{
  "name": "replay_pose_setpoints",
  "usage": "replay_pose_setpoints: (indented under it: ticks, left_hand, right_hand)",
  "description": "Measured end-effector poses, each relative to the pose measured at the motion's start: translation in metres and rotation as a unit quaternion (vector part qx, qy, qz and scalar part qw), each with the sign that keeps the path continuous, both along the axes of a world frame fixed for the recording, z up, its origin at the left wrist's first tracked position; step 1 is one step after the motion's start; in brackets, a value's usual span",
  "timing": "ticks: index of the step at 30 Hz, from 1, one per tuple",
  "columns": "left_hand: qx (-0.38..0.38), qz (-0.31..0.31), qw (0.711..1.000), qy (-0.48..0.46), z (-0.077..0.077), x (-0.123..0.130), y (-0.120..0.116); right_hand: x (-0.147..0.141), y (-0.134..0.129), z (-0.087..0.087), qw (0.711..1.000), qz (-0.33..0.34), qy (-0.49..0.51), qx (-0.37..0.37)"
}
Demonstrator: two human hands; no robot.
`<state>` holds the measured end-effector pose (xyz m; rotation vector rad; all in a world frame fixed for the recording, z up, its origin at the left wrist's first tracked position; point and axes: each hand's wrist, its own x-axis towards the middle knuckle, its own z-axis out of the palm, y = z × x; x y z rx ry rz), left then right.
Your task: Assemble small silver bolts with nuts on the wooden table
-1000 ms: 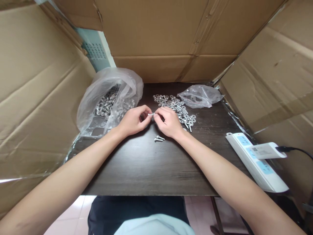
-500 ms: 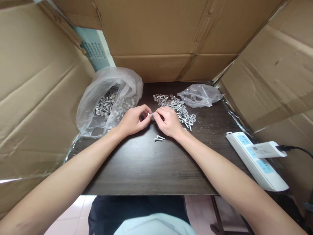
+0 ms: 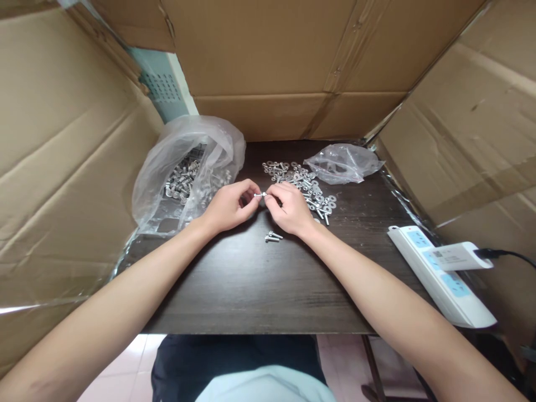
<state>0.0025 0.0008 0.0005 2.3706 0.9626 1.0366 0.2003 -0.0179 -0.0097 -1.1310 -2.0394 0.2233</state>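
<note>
My left hand (image 3: 232, 204) pinches a small silver bolt (image 3: 258, 195) between thumb and fingertips, holding it level just above the table. At the bolt's right end is a small bright piece that looks like a nut (image 3: 263, 194). My right hand (image 3: 288, 206) is closed, with its thumb and index fingertips against that piece. Two loose bolts (image 3: 273, 238) lie on the dark table (image 3: 251, 279) just in front of my hands. Behind my right hand spreads a pile of bolts, washers and nuts (image 3: 304, 178), partly hidden by the fingers.
An open clear plastic bag (image 3: 146, 173) with many metal fasteners (image 3: 182, 181) lies at the left. At the back right is a crumpled clear bag (image 3: 343, 163). A white power strip (image 3: 444, 279) with a plugged-in adapter (image 3: 460, 257) sits on the right. Cardboard walls (image 3: 272, 50) surround the table.
My right fingertips have drawn slightly to the right along the bolt, so more of it and the bright piece at its end now show. My left hand has stayed nearly still.
</note>
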Motion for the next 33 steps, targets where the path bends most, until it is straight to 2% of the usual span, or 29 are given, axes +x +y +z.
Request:
replay_pose_setpoints:
  ticks: [16,33]
  left_hand:
    - [-0.001,-0.002,1.000,0.000,0.0003,-0.0002,-0.0011]
    - [-0.008,-0.002,1.000,0.002,-0.0004,0.0000,-0.0001]
  right_hand:
    - [-0.0010,-0.0008,-0.0005,0.999,0.006,0.020,0.027]
    - [-0.0008,0.0008,-0.0013,1.000,0.004,0.009,0.013]
